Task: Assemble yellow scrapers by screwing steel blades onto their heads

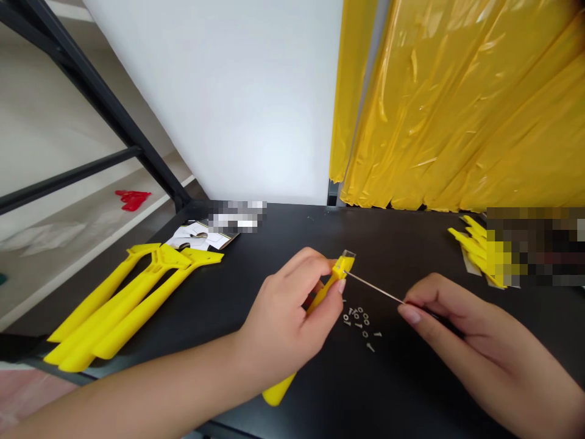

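My left hand (290,305) is closed around a yellow plastic handle (277,390), whose wider head sticks up past the fingertips. A small clear or shiny piece (350,253) shows at the head's top edge. My right hand (475,341) pinches a thin metal screwdriver (375,288); its grip end is hidden in the palm. The screwdriver's tip meets the side of the yellow head, near my left thumb and index finger. Below, on the black table (320,378), lie several small loose screws (370,347) and nuts (365,334).
Several more yellow handles (150,292) lie side by side at left. Behind them are a printed card (196,235) and a blurred patch. Small yellow pieces (475,247) sit at the far right. A white panel (228,110) and yellow plastic sheeting (457,110) stand behind the table.
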